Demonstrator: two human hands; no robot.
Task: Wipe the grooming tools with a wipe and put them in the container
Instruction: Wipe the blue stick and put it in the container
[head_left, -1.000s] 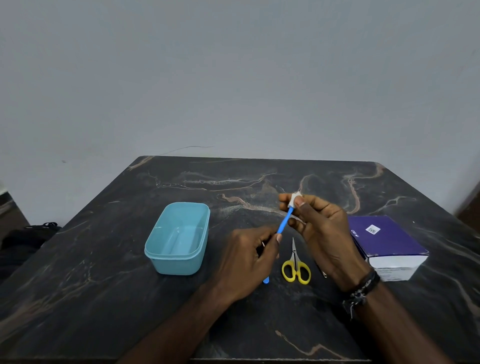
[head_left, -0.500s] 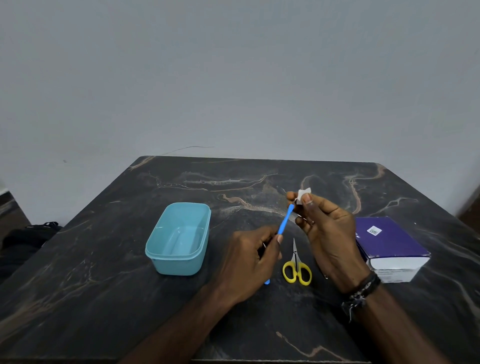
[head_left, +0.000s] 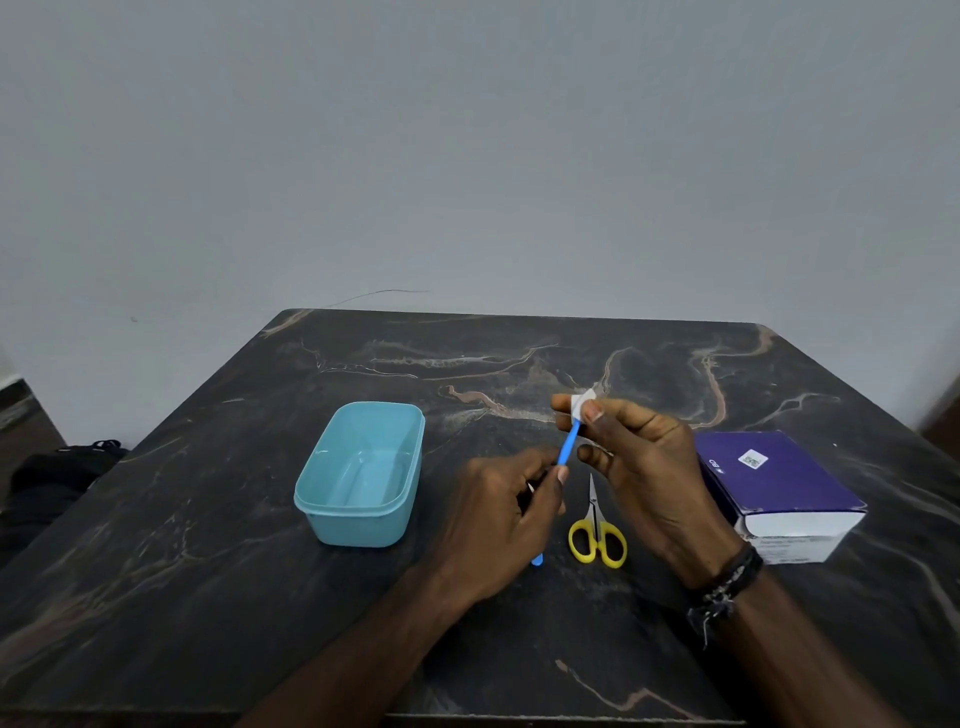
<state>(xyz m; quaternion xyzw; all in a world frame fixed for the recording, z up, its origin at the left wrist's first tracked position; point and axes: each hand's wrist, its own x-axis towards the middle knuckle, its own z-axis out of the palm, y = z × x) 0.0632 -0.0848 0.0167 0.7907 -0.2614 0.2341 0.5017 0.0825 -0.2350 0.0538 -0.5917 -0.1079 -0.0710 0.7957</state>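
1. Head view, setting: dark marble-patterned table (head_left: 260, 597) with tan veining, set against a plain grey wall (head_left: 467, 156).
2. Head view, left hand (head_left: 498, 514): fingers curled round the lower part of a slim blue grooming tool (head_left: 569, 446); the shaft rises obliquely up and to the right, and its lower tip shows below the palm, close to the table.
3. Head view, right hand (head_left: 649, 467): thumb and forefinger pinch a small white wipe (head_left: 581, 404) folded over the tool's upper end; remaining fingers loosely curled. Dark bracelets (head_left: 727, 582) circle the wrist.
4. Head view, container: light blue rectangular tub (head_left: 358, 525), lid off, nothing visible inside, standing on the table to the left of both hands.
5. Head view, other tools: yellow-handled scissors (head_left: 597, 540) lie flat between the hands, blades pointing away from the person.
6. Head view, right margin: purple-topped box (head_left: 779, 478) with white sides, just beyond the right wrist.
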